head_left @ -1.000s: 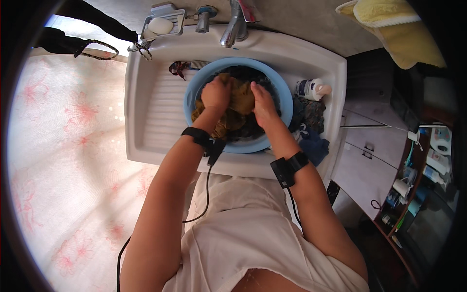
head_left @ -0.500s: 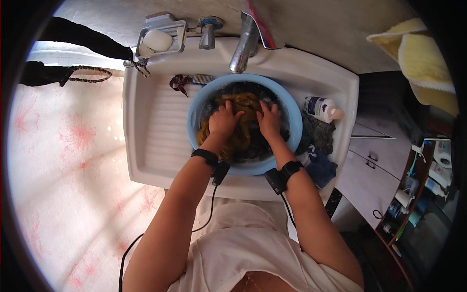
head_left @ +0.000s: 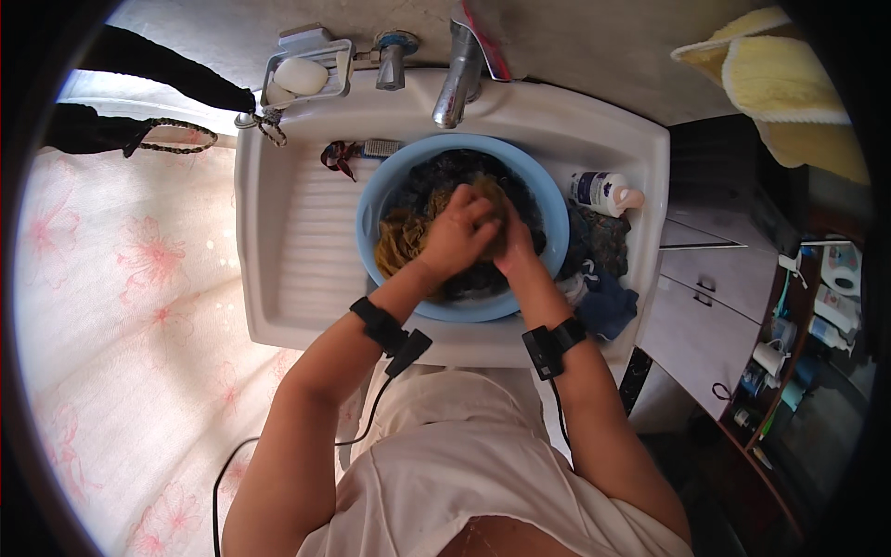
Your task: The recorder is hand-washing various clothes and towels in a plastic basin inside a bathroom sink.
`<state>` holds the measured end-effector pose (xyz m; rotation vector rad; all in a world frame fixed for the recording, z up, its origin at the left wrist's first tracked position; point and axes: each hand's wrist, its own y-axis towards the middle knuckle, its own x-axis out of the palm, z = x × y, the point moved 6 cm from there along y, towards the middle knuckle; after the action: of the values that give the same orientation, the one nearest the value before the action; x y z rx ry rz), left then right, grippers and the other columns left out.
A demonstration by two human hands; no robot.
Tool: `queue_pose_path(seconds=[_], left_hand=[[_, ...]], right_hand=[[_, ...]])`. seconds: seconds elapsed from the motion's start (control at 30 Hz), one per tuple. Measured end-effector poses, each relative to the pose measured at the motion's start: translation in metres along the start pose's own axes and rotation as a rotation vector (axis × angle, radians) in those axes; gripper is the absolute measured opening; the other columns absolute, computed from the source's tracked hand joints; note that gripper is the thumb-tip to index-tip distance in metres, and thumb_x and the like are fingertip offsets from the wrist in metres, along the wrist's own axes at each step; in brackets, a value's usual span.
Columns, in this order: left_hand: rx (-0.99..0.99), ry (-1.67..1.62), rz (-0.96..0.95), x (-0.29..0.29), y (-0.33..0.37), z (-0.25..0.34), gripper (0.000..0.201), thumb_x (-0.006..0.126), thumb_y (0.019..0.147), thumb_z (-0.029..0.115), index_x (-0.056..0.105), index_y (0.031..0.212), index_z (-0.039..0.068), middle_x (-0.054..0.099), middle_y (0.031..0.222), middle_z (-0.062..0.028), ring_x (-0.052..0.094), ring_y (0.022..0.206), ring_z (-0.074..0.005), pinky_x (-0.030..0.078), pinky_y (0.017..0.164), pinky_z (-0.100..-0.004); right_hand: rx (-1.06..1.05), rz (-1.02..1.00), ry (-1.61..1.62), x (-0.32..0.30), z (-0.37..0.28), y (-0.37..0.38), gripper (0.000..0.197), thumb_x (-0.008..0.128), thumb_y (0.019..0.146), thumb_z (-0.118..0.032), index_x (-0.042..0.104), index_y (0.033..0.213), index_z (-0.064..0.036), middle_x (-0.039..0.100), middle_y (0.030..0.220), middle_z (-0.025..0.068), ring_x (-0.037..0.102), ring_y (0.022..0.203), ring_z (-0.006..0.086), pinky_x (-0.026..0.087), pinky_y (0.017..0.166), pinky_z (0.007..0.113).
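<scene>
Here, the left hand and right hand press together, pinching a bunch of mustard cloth between them. The rest of it lies leftward inside the blue basin, beside dark fabric, within the white sink

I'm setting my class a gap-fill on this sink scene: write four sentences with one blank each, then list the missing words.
1. The left hand and right hand meet at brown cloth in a basin coloured ____.
2. The bottle lies to the ____ of the basin in the picture.
3. The towel at the upper right is coloured ____.
4. The pale fabric at the left is patterned with pink ____.

Missing words: blue; right; yellow; flowers.
</scene>
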<state>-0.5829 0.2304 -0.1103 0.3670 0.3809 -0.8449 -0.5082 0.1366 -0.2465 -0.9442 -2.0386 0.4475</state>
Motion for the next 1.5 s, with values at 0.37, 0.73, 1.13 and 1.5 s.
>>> queue_pose_path(seconds=[0.37, 0.73, 1.13, 1.5], left_hand=[[-0.263, 0.108, -0.144, 0.025, -0.013, 0.010, 0.024, 0.065, 0.075, 0.030, 0.067, 0.076, 0.006, 0.064, 0.073, -0.0151, 0.063, 0.071, -0.0358, 0.051, 0.068, -0.0428], [-0.294, 0.159, 0.013, 0.022, -0.010, 0.014, 0.028, 0.063, 0.078, 0.033, 0.069, 0.074, 0.006, 0.063, 0.068, -0.0174, 0.062, 0.066, -0.0365, 0.051, 0.063, -0.0434], [-0.181, 0.705, -0.075, -0.009, -0.015, -0.069, 0.034, 0.062, 0.081, 0.037, 0.056, 0.103, 0.012, 0.056, 0.096, -0.0095, 0.056, 0.089, -0.0295, 0.046, 0.073, -0.0446], [-0.267, 0.873, -0.317, 0.024, 0.002, -0.122, 0.039, 0.053, 0.087, 0.041, 0.052, 0.119, 0.018, 0.055, 0.100, -0.0107, 0.059, 0.090, -0.0283, 0.046, 0.078, -0.0440]], right_hand=[[0.239, -0.138, 0.224, 0.021, 0.017, -0.004, 0.034, 0.039, 0.097, -0.031, 0.050, 0.121, -0.0098, 0.057, 0.113, 0.0099, 0.057, 0.105, 0.0237, 0.048, 0.086, 0.038], [0.434, 0.016, 0.228, 0.022, 0.033, -0.021, 0.033, 0.038, 0.097, -0.033, 0.053, 0.114, -0.0099, 0.059, 0.107, 0.0084, 0.061, 0.094, 0.0228, 0.052, 0.073, 0.041], [-0.299, 0.197, -0.660, -0.003, -0.051, 0.008, 0.030, 0.058, 0.091, -0.019, 0.055, 0.118, -0.0081, 0.055, 0.120, 0.0079, 0.051, 0.113, 0.0208, 0.038, 0.096, 0.033], [-0.242, 0.184, -1.484, -0.025, -0.029, 0.047, 0.033, 0.066, 0.076, -0.004, 0.058, 0.108, -0.0066, 0.058, 0.108, 0.0181, 0.056, 0.104, 0.0330, 0.046, 0.084, 0.042]])
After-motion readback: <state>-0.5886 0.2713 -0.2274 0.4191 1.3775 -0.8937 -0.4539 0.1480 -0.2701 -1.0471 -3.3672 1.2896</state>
